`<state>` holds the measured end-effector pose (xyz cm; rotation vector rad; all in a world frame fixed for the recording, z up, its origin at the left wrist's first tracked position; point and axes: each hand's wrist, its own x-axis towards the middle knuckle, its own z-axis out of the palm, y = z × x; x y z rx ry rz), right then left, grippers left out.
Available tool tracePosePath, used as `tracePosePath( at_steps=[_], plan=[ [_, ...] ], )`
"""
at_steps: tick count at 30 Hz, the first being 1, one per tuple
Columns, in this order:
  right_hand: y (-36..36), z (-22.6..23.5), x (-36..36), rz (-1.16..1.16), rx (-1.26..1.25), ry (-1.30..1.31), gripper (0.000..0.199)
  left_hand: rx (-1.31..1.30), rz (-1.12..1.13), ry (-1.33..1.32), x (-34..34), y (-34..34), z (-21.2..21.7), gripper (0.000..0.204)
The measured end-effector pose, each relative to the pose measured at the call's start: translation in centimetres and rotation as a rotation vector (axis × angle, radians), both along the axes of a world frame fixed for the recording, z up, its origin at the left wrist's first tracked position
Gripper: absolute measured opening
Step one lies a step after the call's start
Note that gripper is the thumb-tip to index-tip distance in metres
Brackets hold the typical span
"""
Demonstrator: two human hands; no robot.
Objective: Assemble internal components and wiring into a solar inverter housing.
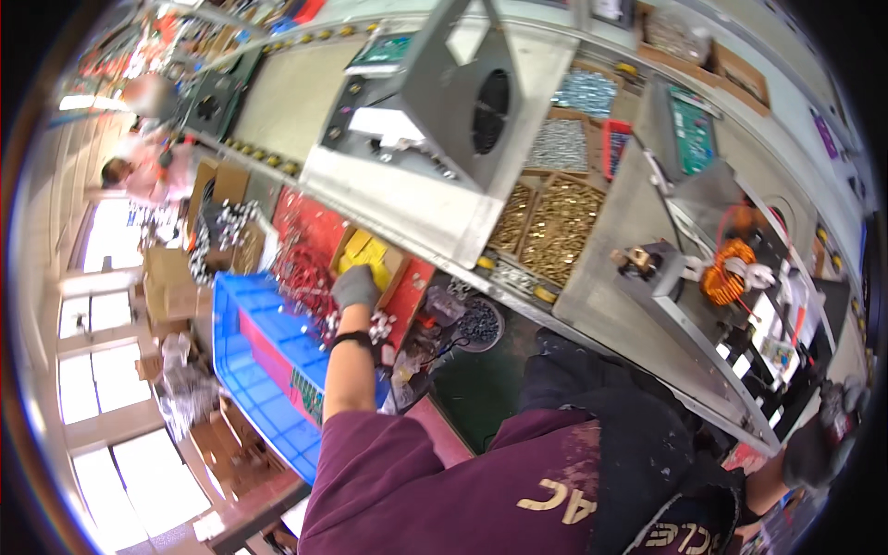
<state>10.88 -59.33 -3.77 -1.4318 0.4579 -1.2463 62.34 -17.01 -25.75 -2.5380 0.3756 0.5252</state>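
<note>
My left hand, in a grey glove with a dark band at the wrist, reaches to a small cardboard box of flat yellow pieces. Its fingertips are at the near edge of those pieces; how far they are bent is hard to see. Bundles of red wires with white connectors lie left of the box. At the far right edge my right hand, in a dark glove, is closed round a dark object with a reddish part, blurred by the picture's rim.
A grey metal housing with a round vent stands on the conveyor line. Another open housing holds an orange copper coil. Trays of brass fasteners and silver screws sit between them. A blue crate is at left; a person works beyond.
</note>
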Motion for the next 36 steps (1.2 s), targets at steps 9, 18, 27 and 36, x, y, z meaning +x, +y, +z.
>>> tracePosePath(
  at_steps=[9, 18, 27, 36],
  plan=[
    [-1.2, 0.4, -4.5, -0.123, -0.271, -0.080, 0.040, -1.330, -0.213, 0.243, -10.0, -20.1, 16.6, 0.024],
    [-4.2, -1.7, -14.7, -0.424, -0.177, -0.171, 0.043, -0.883, -0.831, 1.065, -42.6, -49.7, 16.7, 0.028],
    [-10.1, -4.6, -18.1, -0.318, 0.001, -0.243, 0.046, -0.563, -1.111, 0.462, -49.4, -53.2, 12.7, 0.037],
    [-13.9, -7.3, -14.7, -0.201, 0.236, -0.126, 0.036, -0.518, -1.288, 0.548, -49.0, -53.4, 12.6, 0.055]
  ],
)
